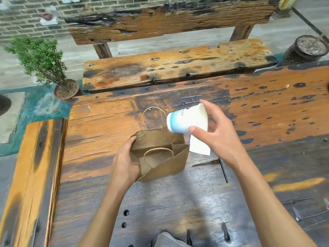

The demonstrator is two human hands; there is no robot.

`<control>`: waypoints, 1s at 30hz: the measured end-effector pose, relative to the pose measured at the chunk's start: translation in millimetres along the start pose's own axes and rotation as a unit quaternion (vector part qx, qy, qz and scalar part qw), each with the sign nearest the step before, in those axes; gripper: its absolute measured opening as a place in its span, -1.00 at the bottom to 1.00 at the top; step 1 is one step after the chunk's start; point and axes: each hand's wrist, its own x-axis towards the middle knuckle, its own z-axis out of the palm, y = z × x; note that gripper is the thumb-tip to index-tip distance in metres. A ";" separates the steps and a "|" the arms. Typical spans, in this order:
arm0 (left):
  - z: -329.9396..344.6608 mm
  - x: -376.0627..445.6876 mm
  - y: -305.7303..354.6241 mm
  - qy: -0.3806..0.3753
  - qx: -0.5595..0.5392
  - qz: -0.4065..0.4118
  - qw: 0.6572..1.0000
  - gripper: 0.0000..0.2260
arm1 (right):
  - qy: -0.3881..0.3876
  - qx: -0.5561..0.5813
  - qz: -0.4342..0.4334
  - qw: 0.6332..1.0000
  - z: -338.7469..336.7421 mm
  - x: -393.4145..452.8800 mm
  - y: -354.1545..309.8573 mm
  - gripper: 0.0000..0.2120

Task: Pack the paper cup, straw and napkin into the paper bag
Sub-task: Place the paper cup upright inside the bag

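1. Left hand (124, 163) grips the crumpled brown paper bag (160, 155); spread its mouth wider.
2. Right hand (216, 132) pinches the tilted white-and-blue paper cup (185, 120) above it; lower base-first.
3. White napkin (199, 147) and thin black straw (223, 170) wait on the table.

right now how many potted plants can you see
2: a leafy potted shrub on the floor off the table's far left corner, and a dark pot at far right. Others may lie outside view.

Weathered wooden table (267, 97), bench (178, 66), brick wall (26, 20), potted shrub (44, 63).
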 end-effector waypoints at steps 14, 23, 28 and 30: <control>-6.5 1.7 -15.0 -0.001 -0.068 0.012 0.998 -0.19 | -0.190 -0.021 0.195 0.962 81.4 17.3 12.5 -0.56; -5.3 -2.0 -11.4 -0.003 -0.060 0.040 0.997 -0.20 | -0.281 -0.254 0.189 0.906 71.4 22.2 49.5 -0.44; -3.8 -8.5 -6.8 -0.007 -0.068 0.051 0.996 -0.18 | -0.304 -0.180 0.276 0.894 90.7 27.3 70.5 -0.48; -3.2 -9.7 -6.9 -0.008 -0.065 0.048 0.997 -0.18 | -0.283 -0.137 0.330 0.890 100.1 30.8 80.1 -0.50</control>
